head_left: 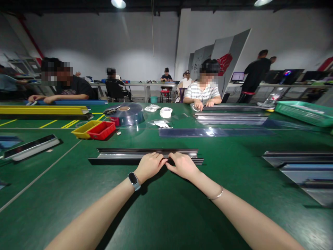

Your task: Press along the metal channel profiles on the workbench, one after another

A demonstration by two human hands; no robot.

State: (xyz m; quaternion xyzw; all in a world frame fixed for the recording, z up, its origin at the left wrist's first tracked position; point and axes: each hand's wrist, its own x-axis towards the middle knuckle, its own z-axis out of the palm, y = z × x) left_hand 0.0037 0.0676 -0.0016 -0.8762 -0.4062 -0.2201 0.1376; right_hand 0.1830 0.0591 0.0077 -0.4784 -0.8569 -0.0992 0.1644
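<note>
A dark metal channel profile point(117, 161) lies lengthwise across the green table in front of me, its shiny inner trough facing up. My left hand point(151, 164), with a watch on the wrist, grips the near wall of the profile just right of its middle. Close beside it, my right hand point(182, 165) grips the same wall, fingers reaching over into the trough. Both thumbs are on the near side, their tips almost touching. The fingertips inside the trough are partly hidden, so anything small under them cannot be made out.
Beyond the profile lie a clear plastic strip point(187, 132), a red bin point(102, 130), a yellow bin point(84, 129) and a large film roll point(130, 116). More profiles point(307, 173) lie at right. A co-worker point(203, 90) sits opposite, near a green basket point(307, 113).
</note>
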